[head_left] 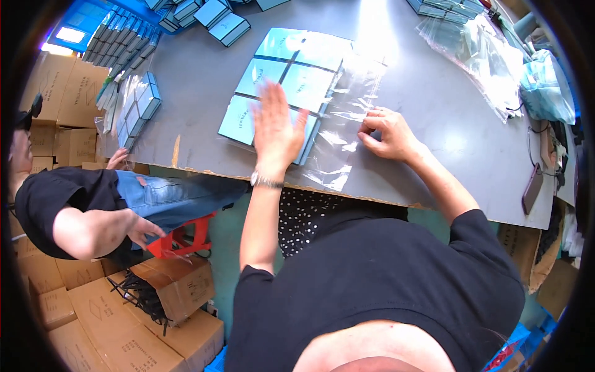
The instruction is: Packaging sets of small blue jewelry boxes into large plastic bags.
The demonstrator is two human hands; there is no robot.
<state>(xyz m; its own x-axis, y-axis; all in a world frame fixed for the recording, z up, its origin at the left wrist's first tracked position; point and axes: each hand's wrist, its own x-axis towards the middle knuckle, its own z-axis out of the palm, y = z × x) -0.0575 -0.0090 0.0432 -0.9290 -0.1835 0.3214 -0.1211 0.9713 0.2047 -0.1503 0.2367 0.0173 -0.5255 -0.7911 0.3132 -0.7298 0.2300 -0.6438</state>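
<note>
Several light-blue boxes (313,80) lie side by side in a flat block inside a clear plastic bag (334,152) on the table in front of me. My left hand (277,127) rests on the near part of the block, palm down, fingers stretched out and nothing gripped. Right of the block, the loose end of the bag spreads crinkled over the table. Beside that loose end is my right hand (390,135), its fingers curled in toward the thumb. Whether plastic is pinched between them is hidden.
More blue boxes (222,28) are stacked at the back left. Clear bags (477,59) lie at the far right, near a phone (532,189) by the table (446,167) edge. At left a co-worker (80,204) sits beside another block of boxes (139,108); cartons (118,322) fill the floor.
</note>
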